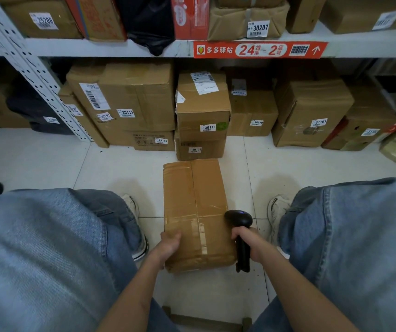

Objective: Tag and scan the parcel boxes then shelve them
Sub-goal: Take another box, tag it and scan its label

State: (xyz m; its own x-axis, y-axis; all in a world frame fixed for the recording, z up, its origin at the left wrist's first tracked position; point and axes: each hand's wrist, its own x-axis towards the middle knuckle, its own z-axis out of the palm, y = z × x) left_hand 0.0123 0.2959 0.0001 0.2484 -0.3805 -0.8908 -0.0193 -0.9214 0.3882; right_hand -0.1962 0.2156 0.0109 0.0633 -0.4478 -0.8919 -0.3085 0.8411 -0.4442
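A brown taped parcel box lies on the white tiled floor between my knees, with no tag visible on its top. My left hand grips its near left corner. My right hand holds a black handheld barcode scanner upright against the box's right side. The scanner head sits at the box's right edge.
A white metal shelf with a red label strip runs across above. Under it, tagged cardboard boxes stand stacked on the floor, the nearest just beyond my parcel. My jeans-clad legs and shoes flank the box. Another cardboard piece lies near me.
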